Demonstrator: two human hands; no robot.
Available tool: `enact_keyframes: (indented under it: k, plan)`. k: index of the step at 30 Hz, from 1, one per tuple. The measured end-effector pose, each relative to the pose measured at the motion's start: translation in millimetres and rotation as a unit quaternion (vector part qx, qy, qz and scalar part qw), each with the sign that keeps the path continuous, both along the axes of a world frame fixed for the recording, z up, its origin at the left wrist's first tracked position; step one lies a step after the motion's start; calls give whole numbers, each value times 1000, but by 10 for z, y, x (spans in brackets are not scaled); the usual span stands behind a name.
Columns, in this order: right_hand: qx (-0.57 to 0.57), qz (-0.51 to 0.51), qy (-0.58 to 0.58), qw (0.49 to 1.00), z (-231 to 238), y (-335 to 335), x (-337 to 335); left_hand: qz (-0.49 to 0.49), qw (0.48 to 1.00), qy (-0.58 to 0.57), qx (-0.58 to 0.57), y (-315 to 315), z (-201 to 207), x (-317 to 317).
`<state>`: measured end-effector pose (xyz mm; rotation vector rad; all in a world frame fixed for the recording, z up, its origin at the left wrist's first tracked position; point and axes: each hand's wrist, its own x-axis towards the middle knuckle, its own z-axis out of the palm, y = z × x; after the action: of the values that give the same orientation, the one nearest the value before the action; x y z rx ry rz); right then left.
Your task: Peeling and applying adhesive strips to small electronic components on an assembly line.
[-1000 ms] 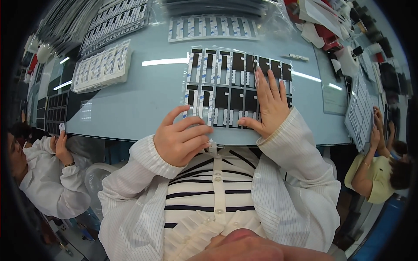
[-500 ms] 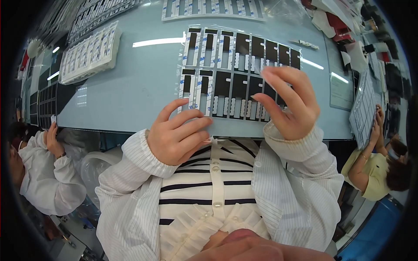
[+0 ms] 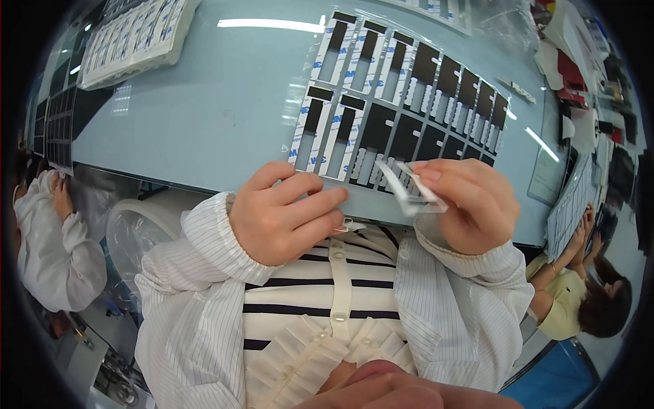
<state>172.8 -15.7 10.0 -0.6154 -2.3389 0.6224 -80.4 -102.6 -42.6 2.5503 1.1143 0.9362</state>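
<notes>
My right hand (image 3: 477,202) pinches a thin white U-shaped adhesive strip (image 3: 409,204) between thumb and fingers, in front of the sheet's near edge. On the table lies a clear sheet (image 3: 305,80) with two rows of black rectangular pieces (image 3: 376,129). Several pieces at its left carry white U-shaped strips with blue print (image 3: 338,146); the others show black tops and bare lower parts with scalloped white edges. My left hand (image 3: 286,215) rests at the table's near edge by the sheet's lower left corner, fingers loosely bent and apart, holding nothing visible.
A stack of white printed strip sheets (image 3: 136,42) stands at the far left. Another sheet of strips (image 3: 436,9) lies at the back. A craft knife (image 3: 519,90) lies beyond the sheet, at the right. Co-workers sit on both sides; the right one's hands hold a panel (image 3: 571,204).
My right hand has come down and toward me from above the sheet, and the white strip now shows in its fingers. The view has turned, so the sheet appears tilted and farther right.
</notes>
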Motion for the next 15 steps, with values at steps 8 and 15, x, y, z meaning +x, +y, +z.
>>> enact_keyframes:
  k: [8, 15]
  plan:
    - [-573, -194, 84, 792, -78, -33, -127, -11, 1000, 12, -24, 9, 11, -42]
    - [-571, -193, 40, 797, -95, -81, -154, -11, 999, 17, -34, 4, 20, -36]
